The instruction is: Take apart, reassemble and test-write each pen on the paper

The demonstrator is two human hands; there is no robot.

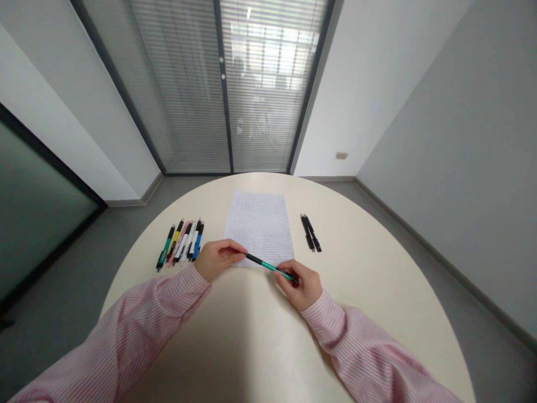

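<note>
Between my two hands is a green pen [268, 265] with black ends, held slantwise over the near edge of a sheet of paper [260, 224] covered in lines of writing. My left hand [218, 258] pinches the pen's tip end between thumb and fingers. Around its other end close the fingers of my right hand [300, 282], which hide part of the barrel. Close beside my left hand lies a row of several pens [181, 243] in green, yellow, pink, white and blue. Two dark pens [310, 232] lie to the right of the paper.
Everything rests on a round cream table [369, 291], its curved edge dropping to a grey floor [419, 246]. Beyond the table stands a glass partition with blinds [193, 112]. White walls [453, 140] rise on both sides.
</note>
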